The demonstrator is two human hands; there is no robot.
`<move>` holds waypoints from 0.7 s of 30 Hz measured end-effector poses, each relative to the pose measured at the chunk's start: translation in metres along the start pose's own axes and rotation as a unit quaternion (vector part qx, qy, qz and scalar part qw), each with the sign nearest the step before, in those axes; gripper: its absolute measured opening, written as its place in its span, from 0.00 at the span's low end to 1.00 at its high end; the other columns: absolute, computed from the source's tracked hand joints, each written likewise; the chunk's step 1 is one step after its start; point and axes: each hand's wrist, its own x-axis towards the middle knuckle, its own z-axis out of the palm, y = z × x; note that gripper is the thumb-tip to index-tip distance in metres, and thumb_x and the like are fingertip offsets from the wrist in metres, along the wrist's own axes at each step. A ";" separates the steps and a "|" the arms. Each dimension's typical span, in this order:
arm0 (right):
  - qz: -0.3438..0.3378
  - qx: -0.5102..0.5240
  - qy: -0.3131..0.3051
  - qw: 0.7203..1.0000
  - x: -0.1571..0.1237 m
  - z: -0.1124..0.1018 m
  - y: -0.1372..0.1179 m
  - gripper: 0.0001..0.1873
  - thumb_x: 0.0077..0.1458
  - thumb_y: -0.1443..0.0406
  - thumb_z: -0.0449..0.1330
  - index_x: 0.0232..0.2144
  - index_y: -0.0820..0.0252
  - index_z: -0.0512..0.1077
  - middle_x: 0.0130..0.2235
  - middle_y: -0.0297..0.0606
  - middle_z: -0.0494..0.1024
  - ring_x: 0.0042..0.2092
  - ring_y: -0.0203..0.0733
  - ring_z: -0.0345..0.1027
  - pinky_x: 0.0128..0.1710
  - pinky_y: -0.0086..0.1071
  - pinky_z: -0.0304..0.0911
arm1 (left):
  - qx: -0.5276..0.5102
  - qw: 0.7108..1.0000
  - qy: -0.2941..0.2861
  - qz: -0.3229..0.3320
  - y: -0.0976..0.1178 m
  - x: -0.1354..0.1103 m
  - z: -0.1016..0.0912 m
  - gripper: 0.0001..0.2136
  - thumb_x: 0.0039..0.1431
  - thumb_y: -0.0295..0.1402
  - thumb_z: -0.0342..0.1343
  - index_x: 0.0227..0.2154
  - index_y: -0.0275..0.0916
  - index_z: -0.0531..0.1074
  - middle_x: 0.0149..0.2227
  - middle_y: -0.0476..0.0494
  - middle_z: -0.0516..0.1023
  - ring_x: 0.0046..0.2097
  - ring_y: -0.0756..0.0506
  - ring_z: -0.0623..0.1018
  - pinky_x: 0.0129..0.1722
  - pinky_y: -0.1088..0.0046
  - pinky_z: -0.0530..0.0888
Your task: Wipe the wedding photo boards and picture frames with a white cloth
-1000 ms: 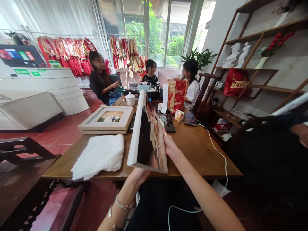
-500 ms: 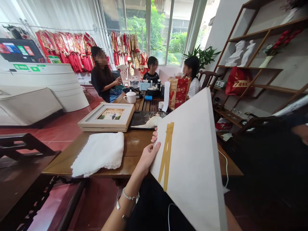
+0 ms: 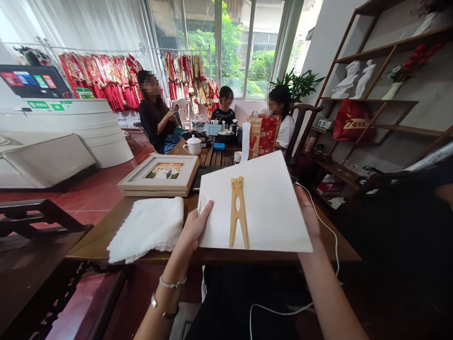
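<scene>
Between my two hands is a white photo frame (image 3: 271, 203), its back side facing me and tilted. A tan, two-legged stand (image 3: 238, 212) with a cat-like top lies flat on that back. My left hand (image 3: 197, 225) grips the left edge, thumb on the back face and fingers hidden underneath. At the right edge, my right hand (image 3: 308, 215) holds the frame from the side, most of its fingers out of sight. A folded white cloth (image 3: 146, 229) rests on the table to the left. Behind it is a light boxed frame (image 3: 159, 174) with a small picture inside.
The wooden table (image 3: 95, 236) runs away from me. Farther back are a white lidded mug (image 3: 193, 145), a red and tan paper bag (image 3: 264, 134) and several people. A white cable (image 3: 331, 231) hangs at the right. Shelves (image 3: 384, 100) stand beyond it.
The photo frame has swung from steeply upright to a flatter, lower tilt, so its stand shows face on. My right hand has come into view at its right edge.
</scene>
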 end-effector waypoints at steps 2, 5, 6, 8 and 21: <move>-0.010 0.023 -0.019 1.000 -0.012 -0.005 -0.003 0.33 0.57 0.43 0.42 0.54 0.54 0.67 0.52 0.42 0.74 0.53 0.53 0.68 0.50 0.46 0.65 | 0.050 0.998 0.020 0.025 -0.001 0.002 -0.006 0.23 0.53 0.51 0.57 0.42 0.35 0.71 0.38 0.37 0.80 0.40 0.38 0.79 0.36 0.66 0.74; -0.010 0.022 0.017 1.000 -0.020 -0.009 0.004 0.33 0.47 0.53 0.63 0.55 0.52 0.64 0.57 0.41 0.69 0.56 0.54 0.65 0.53 0.46 0.64 | 0.153 0.986 0.034 0.056 -0.001 0.000 -0.009 0.25 0.53 0.53 0.55 0.40 0.33 0.71 0.43 0.32 0.78 0.44 0.35 0.77 0.38 0.64 0.73; -0.012 0.015 0.035 0.999 -0.020 -0.010 0.009 0.34 0.44 0.56 0.65 0.55 0.53 0.65 0.58 0.41 0.68 0.57 0.53 0.64 0.54 0.45 0.63 | 0.191 0.979 0.038 0.063 -0.001 -0.001 -0.008 0.26 0.52 0.54 0.55 0.40 0.33 0.70 0.44 0.31 0.77 0.45 0.34 0.77 0.39 0.63 0.73; -0.016 -0.001 0.046 0.999 -0.016 -0.012 0.023 0.33 0.44 0.58 0.66 0.53 0.56 0.66 0.58 0.43 0.69 0.58 0.53 0.63 0.55 0.45 0.62 | 0.260 0.962 0.048 0.074 -0.001 -0.004 -0.008 0.27 0.49 0.53 0.57 0.40 0.32 0.69 0.45 0.30 0.76 0.46 0.34 0.76 0.41 0.62 0.72; 0.001 -0.340 -0.024 0.940 0.008 -0.023 0.066 0.19 0.52 0.57 0.58 0.45 0.58 0.67 0.43 0.44 0.79 0.45 0.48 0.73 0.43 0.39 0.66 | 0.499 0.851 0.126 0.106 -0.024 -0.008 -0.001 0.43 0.42 0.57 0.58 0.53 0.27 0.60 0.46 0.29 0.68 0.52 0.32 0.69 0.51 0.58 0.65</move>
